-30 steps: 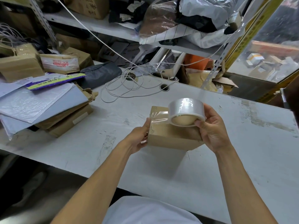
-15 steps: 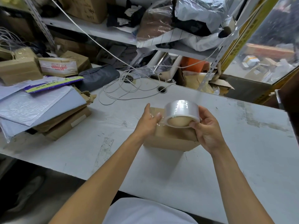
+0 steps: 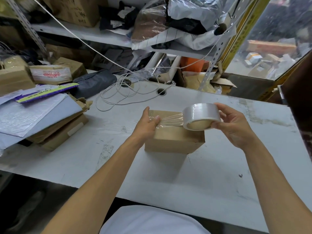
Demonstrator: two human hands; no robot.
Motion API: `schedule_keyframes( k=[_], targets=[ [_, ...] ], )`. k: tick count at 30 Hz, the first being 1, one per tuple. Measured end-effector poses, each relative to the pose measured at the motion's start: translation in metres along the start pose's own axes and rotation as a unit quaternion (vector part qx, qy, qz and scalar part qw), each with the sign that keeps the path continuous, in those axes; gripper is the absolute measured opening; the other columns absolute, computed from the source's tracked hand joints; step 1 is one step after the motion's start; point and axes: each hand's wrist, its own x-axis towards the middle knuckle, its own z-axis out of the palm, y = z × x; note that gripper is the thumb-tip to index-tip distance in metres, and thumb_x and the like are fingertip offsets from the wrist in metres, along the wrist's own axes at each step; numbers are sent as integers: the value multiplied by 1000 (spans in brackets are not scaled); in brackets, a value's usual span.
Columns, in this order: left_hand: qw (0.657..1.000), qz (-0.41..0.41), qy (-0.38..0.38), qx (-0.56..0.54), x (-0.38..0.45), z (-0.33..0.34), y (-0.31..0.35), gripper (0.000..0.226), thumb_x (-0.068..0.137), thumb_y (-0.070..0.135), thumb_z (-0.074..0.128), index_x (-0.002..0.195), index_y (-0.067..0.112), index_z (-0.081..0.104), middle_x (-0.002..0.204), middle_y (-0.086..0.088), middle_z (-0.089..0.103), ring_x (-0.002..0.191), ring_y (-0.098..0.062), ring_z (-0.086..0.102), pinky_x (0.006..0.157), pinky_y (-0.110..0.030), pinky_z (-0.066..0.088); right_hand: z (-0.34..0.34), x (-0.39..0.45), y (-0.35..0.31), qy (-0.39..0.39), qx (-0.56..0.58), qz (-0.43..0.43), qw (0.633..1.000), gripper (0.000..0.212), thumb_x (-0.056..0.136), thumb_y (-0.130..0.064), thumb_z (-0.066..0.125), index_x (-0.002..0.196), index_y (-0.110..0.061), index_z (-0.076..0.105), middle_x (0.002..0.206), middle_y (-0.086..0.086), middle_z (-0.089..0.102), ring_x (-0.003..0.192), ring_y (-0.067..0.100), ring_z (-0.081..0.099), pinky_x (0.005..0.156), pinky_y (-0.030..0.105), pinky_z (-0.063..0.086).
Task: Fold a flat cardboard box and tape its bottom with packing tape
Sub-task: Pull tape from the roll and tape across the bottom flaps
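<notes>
Head view: the tape roll (image 3: 201, 116) has moved right since half a second ago, off the middle of the cardboard box (image 3: 173, 137) to above its right edge, and a wrinkled strip of clear tape (image 3: 170, 119) now spans the box top between roll and left hand (image 3: 148, 123). Left hand: moved from the box's far left corner onto the top, fingers fairly straight, pressing the tape end down on the cardboard. Right hand (image 3: 236, 127): fingers and thumb curled round the roll, holding it clear of the box. Box: folded up, closed face uppermost, standing on the white table (image 3: 211, 174) in front of the person, in much the same spot as before. Left of it, a stack of flattened cardboard and grey mailers (image 3: 33, 119), partly cut off by the frame edge. Behind, a loose coil of white cord (image 3: 121, 95). Shelf (image 3: 81, 32) above carries bags and cartons, their contents indistinct. The seam under the tape is hard to make out.
</notes>
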Motion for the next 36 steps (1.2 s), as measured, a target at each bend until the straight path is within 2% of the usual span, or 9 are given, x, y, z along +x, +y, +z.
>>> schedule_keyframes(
  k=[4, 6, 11, 16, 21, 24, 27, 31, 36],
  targets=[
    [1000, 2, -7, 3, -1, 4, 1, 65, 103, 35, 47, 158, 25, 13, 156, -5, 36, 138, -23, 40, 103, -28, 34, -6, 3, -17, -3, -82, 0, 997, 54, 72, 3, 75, 118, -23, 61, 108, -22, 64, 96, -13, 60, 75, 11, 53],
    [1000, 3, -6, 6, 0, 4, 1, 66, 103, 35, 47, 158, 25, 13, 156, -5, 36, 139, -23, 39, 107, -30, 34, -13, 5, -24, -2, -127, 2, 992, 54, 77, 10, 71, 118, -24, 61, 111, -19, 61, 96, -16, 58, 72, 5, 49],
    [1000, 4, -9, 4, 1, 5, 0, 65, 103, 35, 47, 158, 24, 14, 160, -4, 31, 145, -22, 33, 108, -29, 29, -29, 8, -37, -20, -221, 26, 975, 57, 76, 4, 77, 116, -34, 61, 122, -10, 56, 116, 9, 48, 81, 15, 43],
    [1000, 5, -10, 6, 3, 5, 1, 64, 103, 34, 47, 158, 25, 15, 158, -6, 33, 143, -23, 35, 113, -33, 31, -31, 9, -45, -29, -283, 35, 958, 60, 75, 0, 78, 117, -37, 57, 115, -23, 51, 120, 12, 41, 81, 15, 39],
    [1000, 7, -12, 6, 4, 5, 0, 63, 103, 35, 47, 157, 27, 17, 157, -5, 34, 141, -23, 37, 116, -40, 33, -33, 10, -52, -50, -348, 44, 935, 61, 74, -9, 82, 117, -42, 55, 116, -23, 50, 118, 9, 41, 87, 18, 37],
    [1000, 1, -12, 16, 5, 5, 1, 62, 103, 36, 46, 157, 30, 16, 157, -5, 34, 140, -24, 38, 115, -42, 34, -34, 10, -54, -55, -395, 52, 916, 60, 75, -14, 82, 112, -49, 52, 123, -19, 47, 117, 9, 39, 99, 34, 37],
    [1000, 3, -13, 19, 4, 6, 1, 62, 103, 36, 46, 157, 30, 16, 157, -5, 34, 140, -25, 38, 115, -44, 34, -35, 8, -56, -62, -397, 56, 914, 59, 75, -15, 83, 106, -54, 51, 125, -19, 45, 118, 10, 39, 102, 39, 37],
    [1000, 8, -8, 17, 4, 2, 0, 60, 103, 37, 46, 156, 28, 19, 155, -5, 37, 137, -24, 41, 113, -42, 36, -33, 9, -51, -63, -378, 54, 922, 56, 77, -18, 81, 106, -56, 52, 118, -24, 48, 113, 7, 43, 94, 32, 42],
    [1000, 1, 6, 27, 3, -36, -5, 57, 103, 33, 48, 154, 30, 24, 154, -5, 38, 132, -24, 45, 113, -43, 37, 1, 4, -31, -53, -256, -3, 965, 55, 80, -12, 77, 113, -52, 55, 119, -27, 50, 113, 0, 48, 76, 17, 48]
  ],
)
